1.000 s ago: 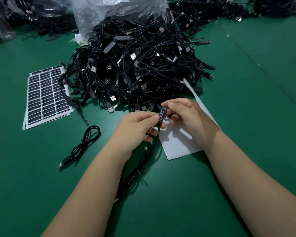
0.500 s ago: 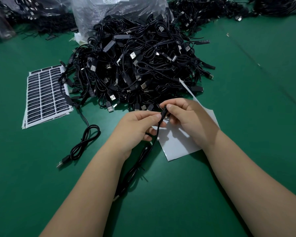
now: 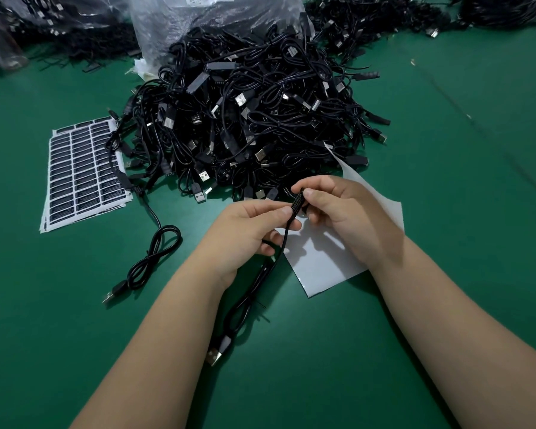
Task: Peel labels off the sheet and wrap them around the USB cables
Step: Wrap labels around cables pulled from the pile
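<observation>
A green bench (image 3: 446, 181) fills the view, seen from above by a person working with both bare hands. At the far middle lies a large pile (image 3: 254, 119) of tangled black USB cables with silver plugs, backed by a clear plastic bag (image 3: 198, 23) that holds more. Further heaps of cables line the far edge.

Left of the pile lies a label sheet (image 3: 81, 171), a stack of white pages printed with rows of small black labels; a few cables from the pile cross its right edge. Nearer, a single coiled cable (image 3: 149, 258) lies alone on the bench.

A blank white backing sheet (image 3: 319, 261) lies under the right hand, its far corner curling up against the pile.

The left hand (image 3: 248, 233) and right hand (image 3: 344, 218) meet above that sheet, just in front of the pile. Both pinch one cable (image 3: 251, 289) near its upper end. The left fingers (image 3: 279, 212) are curled, thumb and forefinger gripping the cable just below a black label (image 3: 297, 202). The right fingers (image 3: 313, 184) are curled round the label, pressing it against the cable. The label bears tiny white print, too small to read. From the hands the cable hangs down to the bench, ending in a silver plug (image 3: 213, 356) beside the left forearm.
</observation>
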